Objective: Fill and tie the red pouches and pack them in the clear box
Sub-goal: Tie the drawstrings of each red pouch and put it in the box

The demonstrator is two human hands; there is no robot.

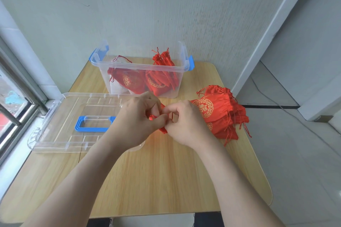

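Both hands meet at the centre of the frame, knuckles up: the left hand (139, 116) and the right hand (186, 121) each curl their fingers in and pinch the red pouch (163, 130) held between them. Only a few scraps of its cloth and cord show between the fingers. This looks like the tying step, so the knot should be drawn snug against the gathered neck with an even pull on both cord ends. The pouch is best kept low over the wooden table (147, 175) so nothing spills. Whether it is already filled cannot be told, since the hands hide it. Just right of the right hand, close against its knuckles, lies a pile of flat red pouches (219, 112), probably waiting their turn. Left of the left hand rests the clear lid (60, 116) with its blue handle (92, 125), its near corner hidden under the left wrist. Farther back, above the hands in the frame, stands the clear box (140, 69), open, with several packed pouches (136, 81) inside. The held pouch sits near the box's front wall, so packing it should need only a short reach forward.
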